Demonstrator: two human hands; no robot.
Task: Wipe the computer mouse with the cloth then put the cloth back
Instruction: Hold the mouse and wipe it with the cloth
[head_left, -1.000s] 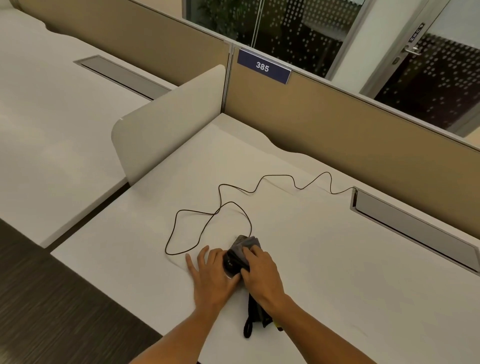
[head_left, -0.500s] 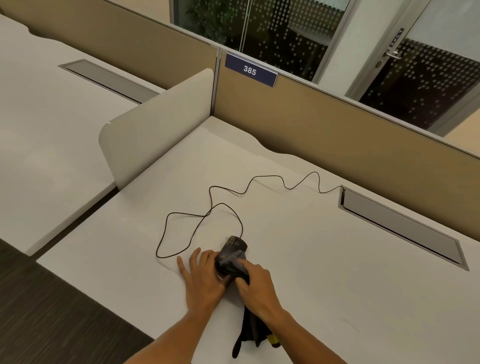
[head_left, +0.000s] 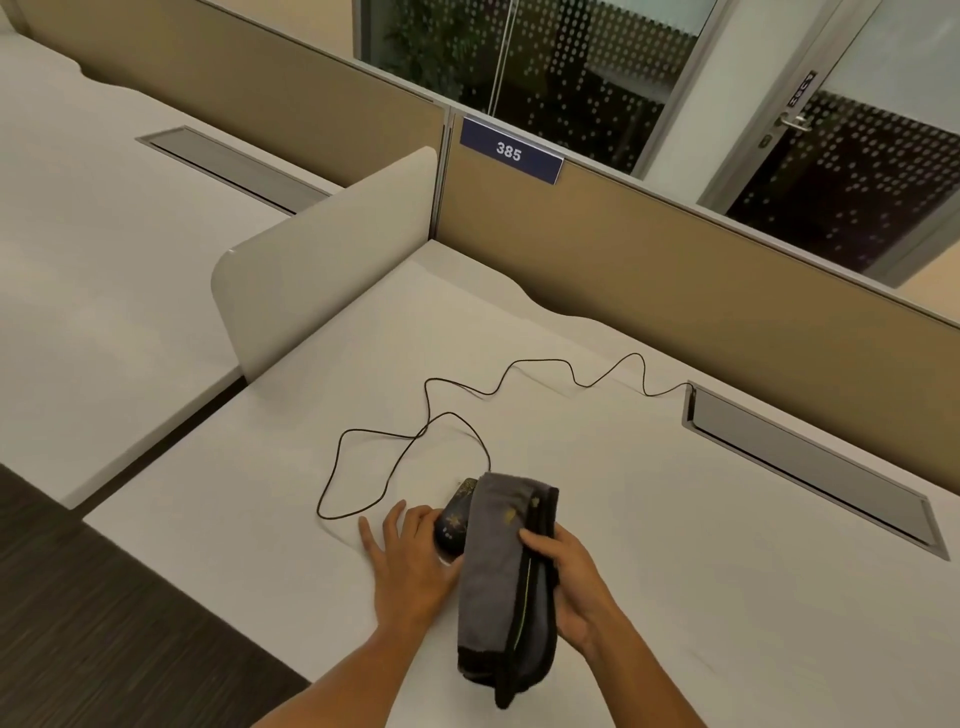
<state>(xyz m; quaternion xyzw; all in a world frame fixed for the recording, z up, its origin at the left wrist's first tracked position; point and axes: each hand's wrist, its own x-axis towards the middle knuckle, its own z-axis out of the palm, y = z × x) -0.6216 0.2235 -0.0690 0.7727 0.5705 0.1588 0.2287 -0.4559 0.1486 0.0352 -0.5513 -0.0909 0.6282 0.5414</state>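
White office desk: our left hand lay spread, steadying the mouse, right hand pinching the cloth draped over it – soft, floppy, probably best gripped mid-fold

Ahead of you, the dark blue plate on top of the tan partition reads "385" in white. The small dark sign by the glass door carries characters too small to read.
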